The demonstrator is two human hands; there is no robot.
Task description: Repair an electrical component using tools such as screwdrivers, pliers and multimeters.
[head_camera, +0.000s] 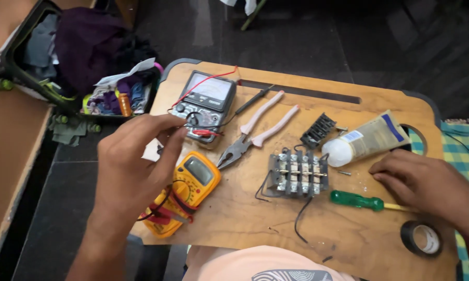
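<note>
Head camera, looking down at a wooden lap worktop across the person's knees.

The left hand hovers above the worktop's left side, over a yellow digital multimeter with red and black leads wrapped around it. Its fingers are pinched together, thumb against forefinger, apparently on a thin lead near the grey analogue meter; I cannot tell for sure what they grip. The right hand rests on the worktop at the right, fingers curled loosely and holding nothing, just beside a green-handled screwdriver.

The step looks like sorting out test leads before a measurement. The next move would call for freeing a probe and bringing it across to the terminals.

The terminal block lies flat mid-worktop, between the hands: a dark frame with a row of metal screw terminals and loose black wires trailing from it.

Around it: pink-handled pliers, a small black comb-like part, a beige tube and a roll of black tape.
</note>
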